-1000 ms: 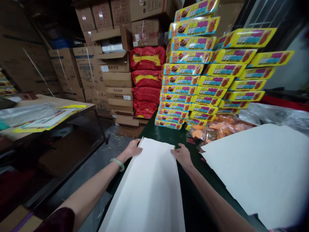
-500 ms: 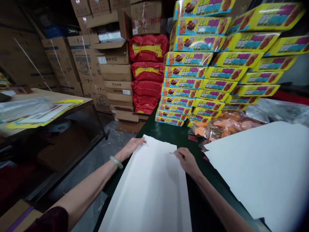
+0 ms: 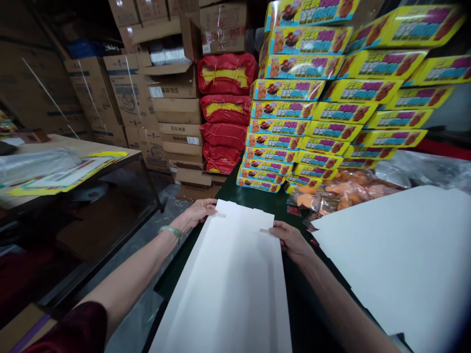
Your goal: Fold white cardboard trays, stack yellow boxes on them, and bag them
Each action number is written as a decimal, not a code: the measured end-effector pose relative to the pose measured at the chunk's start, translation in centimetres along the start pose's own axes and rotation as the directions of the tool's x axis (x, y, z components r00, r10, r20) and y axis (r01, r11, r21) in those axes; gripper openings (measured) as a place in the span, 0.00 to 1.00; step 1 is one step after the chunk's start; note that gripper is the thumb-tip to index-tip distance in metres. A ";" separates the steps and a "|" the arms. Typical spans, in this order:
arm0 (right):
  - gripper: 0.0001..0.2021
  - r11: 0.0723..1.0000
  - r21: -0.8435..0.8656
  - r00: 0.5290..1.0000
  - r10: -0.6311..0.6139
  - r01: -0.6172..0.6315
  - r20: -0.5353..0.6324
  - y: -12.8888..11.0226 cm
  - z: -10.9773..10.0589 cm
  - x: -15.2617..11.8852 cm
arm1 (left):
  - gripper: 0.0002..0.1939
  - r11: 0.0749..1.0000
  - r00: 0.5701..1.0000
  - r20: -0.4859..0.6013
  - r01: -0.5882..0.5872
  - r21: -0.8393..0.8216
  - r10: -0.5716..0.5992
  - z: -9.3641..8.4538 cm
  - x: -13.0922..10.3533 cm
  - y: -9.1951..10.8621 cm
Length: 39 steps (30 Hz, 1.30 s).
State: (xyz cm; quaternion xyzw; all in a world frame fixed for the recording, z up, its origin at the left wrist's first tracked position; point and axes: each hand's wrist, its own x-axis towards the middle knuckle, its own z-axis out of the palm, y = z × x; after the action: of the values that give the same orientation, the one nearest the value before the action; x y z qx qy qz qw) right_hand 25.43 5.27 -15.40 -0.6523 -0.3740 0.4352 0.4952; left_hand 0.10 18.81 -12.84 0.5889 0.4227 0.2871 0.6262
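Observation:
A long white cardboard sheet (image 3: 235,279) lies lengthwise in front of me, with fold lines along its sides and slots close to its far end. My left hand (image 3: 198,212) is closed on its far left corner, thumb on the edge. At the far right edge, beside a slot, my right hand (image 3: 290,239) pinches the board, its fingertips partly hidden. A pale green bangle (image 3: 171,232) circles my left wrist. Under the sheet is a dark green tabletop (image 3: 235,195).
Stacked yellow-and-blue printed boxes (image 3: 287,90) rise at the back right. Before them lie clear packets with orange contents (image 3: 342,189). More white cardboard sheets (image 3: 401,255) are at right. Red bundles (image 3: 226,110) and brown cartons (image 3: 172,113) stand behind; a wooden table (image 3: 95,147) is at left.
The sheet's far end has spread slightly wider and flatter. My left hand has shifted a little left and up, my right hand slightly right, its fingers now at the outer edge.

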 end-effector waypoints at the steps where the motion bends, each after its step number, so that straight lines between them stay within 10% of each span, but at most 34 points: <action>1: 0.21 0.999 -0.016 1.000 -0.028 0.028 0.003 -0.1 0.0 0.0 | 0.24 1.000 1.000 0.017 0.007 0.018 -0.008 -0.1 0.1 0.1; 9: 0.05 0.905 -0.301 0.952 -0.304 0.299 0.031 0.6 0.7 -1.0 | 0.07 0.984 0.996 0.039 -0.083 0.160 0.078 0.4 -0.8 -0.7; 13: 0.05 0.619 -0.641 0.861 -0.490 0.453 0.135 0.5 0.9 -1.3 | 0.13 0.978 0.992 0.112 -0.084 0.191 0.064 0.2 -1.1 -0.4; 23: 0.09 -0.034 -0.953 0.861 -0.419 0.302 0.287 -1.7 2.2 -1.5 | 0.20 0.870 0.946 0.321 -0.128 0.476 -0.037 -0.8 0.7 0.8; 31: 0.10 -0.138 -0.921 0.873 -0.296 0.363 0.388 -1.3 2.4 -1.7 | 0.03 0.607 0.893 0.448 -0.377 0.700 0.039 -0.1 2.0 1.2; 39: 0.09 0.019 -0.894 0.891 -0.092 0.448 0.445 -5.5 1.3 -0.1 | 0.07 0.234 0.854 0.475 -0.516 0.824 0.211 1.4 1.2 0.7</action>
State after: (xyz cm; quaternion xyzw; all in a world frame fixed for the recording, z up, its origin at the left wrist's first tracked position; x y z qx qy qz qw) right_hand 23.85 6.84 -10.16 -0.6613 -0.7466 0.0444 -0.0574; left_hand 1.99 19.18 -12.49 0.9519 0.2699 0.0490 0.1365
